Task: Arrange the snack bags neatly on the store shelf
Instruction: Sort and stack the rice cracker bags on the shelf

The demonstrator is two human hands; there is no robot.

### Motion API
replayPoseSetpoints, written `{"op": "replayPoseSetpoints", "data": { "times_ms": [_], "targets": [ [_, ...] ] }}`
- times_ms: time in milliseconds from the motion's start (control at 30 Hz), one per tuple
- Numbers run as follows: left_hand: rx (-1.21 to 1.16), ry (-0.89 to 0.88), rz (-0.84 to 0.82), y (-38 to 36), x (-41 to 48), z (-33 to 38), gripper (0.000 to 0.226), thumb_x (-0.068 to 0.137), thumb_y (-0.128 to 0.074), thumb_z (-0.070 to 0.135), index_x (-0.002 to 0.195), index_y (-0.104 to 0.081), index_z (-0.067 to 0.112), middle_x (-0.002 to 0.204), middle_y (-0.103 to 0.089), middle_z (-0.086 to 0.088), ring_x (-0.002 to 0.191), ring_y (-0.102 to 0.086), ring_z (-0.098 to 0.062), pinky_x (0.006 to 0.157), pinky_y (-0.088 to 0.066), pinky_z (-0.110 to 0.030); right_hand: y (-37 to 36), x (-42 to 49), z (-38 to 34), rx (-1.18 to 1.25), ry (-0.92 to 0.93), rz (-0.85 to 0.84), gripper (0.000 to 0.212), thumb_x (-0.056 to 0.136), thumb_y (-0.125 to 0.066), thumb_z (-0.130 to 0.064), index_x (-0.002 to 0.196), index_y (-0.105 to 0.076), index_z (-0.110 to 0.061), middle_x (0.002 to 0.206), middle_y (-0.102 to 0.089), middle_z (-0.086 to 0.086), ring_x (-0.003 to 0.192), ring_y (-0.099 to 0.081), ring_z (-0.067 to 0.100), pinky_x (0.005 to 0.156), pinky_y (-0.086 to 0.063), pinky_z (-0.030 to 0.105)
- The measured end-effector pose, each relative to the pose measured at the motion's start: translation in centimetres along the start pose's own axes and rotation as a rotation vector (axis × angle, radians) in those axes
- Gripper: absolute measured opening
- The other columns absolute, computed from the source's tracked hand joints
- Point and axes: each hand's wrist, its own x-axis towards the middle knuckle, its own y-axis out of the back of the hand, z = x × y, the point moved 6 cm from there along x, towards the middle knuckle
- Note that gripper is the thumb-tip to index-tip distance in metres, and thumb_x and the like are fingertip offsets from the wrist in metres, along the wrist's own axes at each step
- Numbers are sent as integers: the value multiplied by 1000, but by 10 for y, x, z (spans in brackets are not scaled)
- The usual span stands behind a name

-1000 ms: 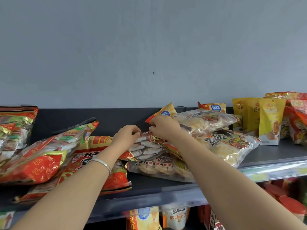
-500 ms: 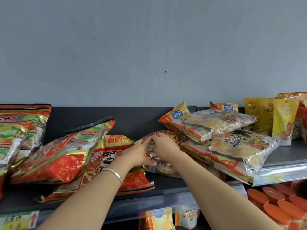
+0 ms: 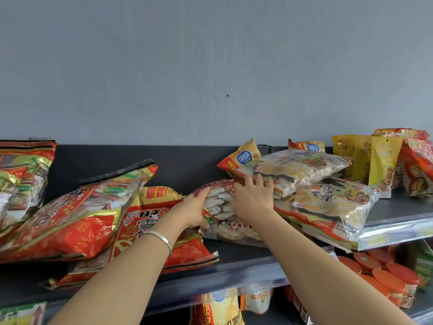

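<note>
Head view, store shelf: at far left, red-and-gold snack bags (image 3: 70, 219) slump against one another on the dark shelf (image 3: 246, 255). My left hand (image 3: 191, 211), silver bangle (image 3: 161, 239) at the wrist, presses straight fingers against the left side of a clear cracker bag (image 3: 218, 200) tilted up mid-shelf. My right hand (image 3: 253, 200) lies spread and uncurled over that bag's right side, fingertips touching the stacked clear bags (image 3: 328, 200) just beside it. Yellow pouches (image 3: 384, 158) stand farther right.
</note>
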Motion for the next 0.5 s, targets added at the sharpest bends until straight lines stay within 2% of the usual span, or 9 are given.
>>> {"op": "replayPoseSetpoints", "data": {
  "times_ms": [67, 133, 200, 267, 367, 467, 500],
  "targets": [
    [30, 19, 18, 3, -2, 0, 102, 77, -71, 26, 149, 0, 34, 130, -48, -9, 107, -56, -26, 86, -52, -41, -4, 0, -1, 5, 34, -63, 51, 93, -43, -38, 142, -38, -27, 155, -25, 16, 145, -12, 44, 112, -4, 63],
    [104, 33, 108, 10, -4, 4, 81, 85, -61, 27, 146, -9, 34, 118, -56, -6, 100, -58, -26, 77, -53, -40, -4, 0, -3, -5, 64, -117, 63, 90, -48, -42, 147, -25, -32, 156, -21, 16, 145, -9, 45, 111, -2, 66],
    [166, 49, 205, 18, -9, 8, 59, 92, -50, 24, 142, -20, 33, 116, -57, -7, 99, -59, -28, 71, -50, -38, -4, 0, -3, -43, 86, -162, 75, 88, -52, -43, 151, -12, -34, 157, -17, 17, 145, -8, 46, 110, -3, 67],
    [208, 60, 292, 27, -13, 12, 49, 94, -42, 14, 138, -27, 30, 117, -57, -10, 101, -59, -31, 66, -46, -36, -3, 1, 0, -72, 98, -173, 85, 86, -56, -45, 152, -4, -33, 157, -18, 16, 144, -12, 44, 111, -7, 65],
    [260, 43, 416, 45, -18, 22, 41, 94, -38, 7, 130, -38, 25, 115, -59, -10, 101, -59, -33, 67, -42, -36, 4, 5, 4, -22, 66, -127, 85, 86, -60, -47, 152, -10, -30, 152, -32, 11, 140, -28, 39, 109, -18, 59],
    [308, 35, 487, 66, -20, 31, 38, 92, -40, 6, 124, -48, 24, 113, -60, -10, 103, -59, -34, 74, -44, -38, 11, 11, 7, 27, 31, -45, 65, 89, -55, -46, 145, -29, -26, 145, -43, 8, 133, -39, 36, 104, -25, 55],
    [308, 41, 513, 74, -22, 31, 38, 92, -40, 6, 123, -51, 24, 113, -60, -11, 104, -59, -35, 76, -45, -39, 13, 13, 8, 41, 19, -19, 62, 90, -53, -46, 144, -30, -24, 144, -44, 7, 132, -41, 35, 102, -26, 55]
  ]
}}
